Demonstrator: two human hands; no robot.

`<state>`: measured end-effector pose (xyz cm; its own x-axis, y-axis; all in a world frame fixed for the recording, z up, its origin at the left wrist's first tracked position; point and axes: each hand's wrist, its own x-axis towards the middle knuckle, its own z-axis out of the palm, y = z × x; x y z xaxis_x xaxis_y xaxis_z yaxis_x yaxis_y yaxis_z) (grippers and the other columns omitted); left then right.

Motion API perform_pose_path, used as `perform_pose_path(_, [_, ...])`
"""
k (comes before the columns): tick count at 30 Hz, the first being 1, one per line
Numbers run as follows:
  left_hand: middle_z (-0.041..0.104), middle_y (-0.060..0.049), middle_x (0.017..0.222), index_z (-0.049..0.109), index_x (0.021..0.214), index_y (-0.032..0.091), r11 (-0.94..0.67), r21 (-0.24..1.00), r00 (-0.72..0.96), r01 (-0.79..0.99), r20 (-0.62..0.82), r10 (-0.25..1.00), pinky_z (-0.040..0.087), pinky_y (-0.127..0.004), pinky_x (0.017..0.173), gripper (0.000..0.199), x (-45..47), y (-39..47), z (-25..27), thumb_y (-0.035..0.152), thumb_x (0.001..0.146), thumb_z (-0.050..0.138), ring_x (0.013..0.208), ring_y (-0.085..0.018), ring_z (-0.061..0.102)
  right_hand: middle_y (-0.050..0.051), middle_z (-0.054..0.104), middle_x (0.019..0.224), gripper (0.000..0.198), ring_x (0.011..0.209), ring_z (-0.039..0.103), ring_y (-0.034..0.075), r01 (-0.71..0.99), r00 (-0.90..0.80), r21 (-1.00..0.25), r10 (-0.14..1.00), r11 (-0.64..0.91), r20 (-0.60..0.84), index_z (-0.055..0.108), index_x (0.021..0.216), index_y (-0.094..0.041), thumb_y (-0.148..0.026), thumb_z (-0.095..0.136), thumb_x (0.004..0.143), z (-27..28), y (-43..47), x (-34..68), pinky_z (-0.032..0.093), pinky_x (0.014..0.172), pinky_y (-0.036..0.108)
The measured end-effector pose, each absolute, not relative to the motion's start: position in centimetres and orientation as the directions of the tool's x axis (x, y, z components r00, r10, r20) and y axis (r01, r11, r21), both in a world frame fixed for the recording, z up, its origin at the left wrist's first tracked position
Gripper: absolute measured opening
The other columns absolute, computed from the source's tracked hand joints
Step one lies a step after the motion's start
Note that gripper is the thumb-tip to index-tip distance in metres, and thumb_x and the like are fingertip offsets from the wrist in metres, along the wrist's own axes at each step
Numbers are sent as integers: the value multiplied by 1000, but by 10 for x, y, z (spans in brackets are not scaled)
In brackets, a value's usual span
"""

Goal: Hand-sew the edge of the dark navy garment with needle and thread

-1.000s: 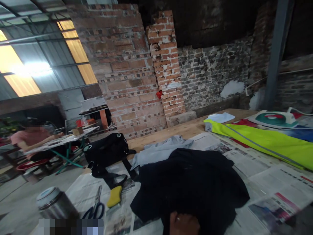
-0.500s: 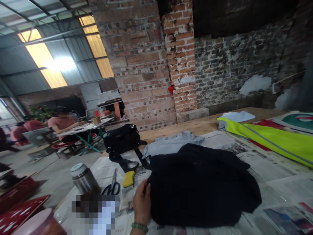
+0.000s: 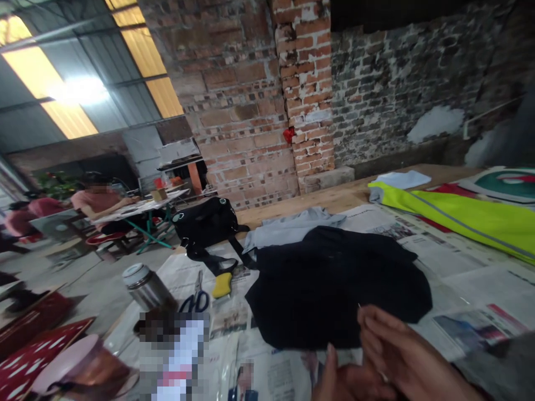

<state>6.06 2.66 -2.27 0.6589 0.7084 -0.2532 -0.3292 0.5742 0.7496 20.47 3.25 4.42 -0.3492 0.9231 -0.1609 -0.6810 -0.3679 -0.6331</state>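
A dark navy cloth garment lies spread on the newspaper. My right hand is over its near right edge, fingertips pressed together; a tiny pale glint shows at their tips, too small to name. Just below and to the left is my left hand, close against the right, thumb raised and fingers curled, partly cut off by the frame's bottom. What the left fingers hold, if anything, is hidden. Left of the garment are a yellow-handled tool and dark-handled scissors.
Newspaper covers the table. A black bag, grey cloth, a steel flask and a fluorescent yellow reflective garment lie around. A pink-lidded container stands lower left. Another person sits at a far table.
My left hand has let go of the garment's left edge and moved right. My right hand has come into view, and both are now together. The garment's near left edge lies differently.
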Motion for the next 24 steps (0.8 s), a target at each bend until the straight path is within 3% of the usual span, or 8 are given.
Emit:
perform_pose_path(5, [71,-20,84,72,85,6,715,636,752,-289,-311,581,40,-40,80,75,36,28,-12,67,79,28,81,-31,65,-5,45,55,11,52,46,10,-680,-150,-704,979,-203,-138,62,82,-20,-29,63,76,45,54,226,44,56,27])
perform_pose_path(13, [72,-17,81,71,86,4,721,576,698,-385,-329,636,43,-26,67,74,26,21,-1,62,83,25,72,-22,67,-5,47,55,13,54,46,9,-694,111,-717,994,63,-20,61,78,-21,-27,68,70,54,79,268,47,59,26])
perform_pose_path(24, [72,-15,65,71,78,1,723,481,658,-496,-335,675,38,-19,40,73,38,25,15,60,84,29,45,-14,64,-5,48,57,11,53,47,8,-667,225,-719,973,195,56,59,70,-20,-23,69,66,79,100,290,50,59,25])
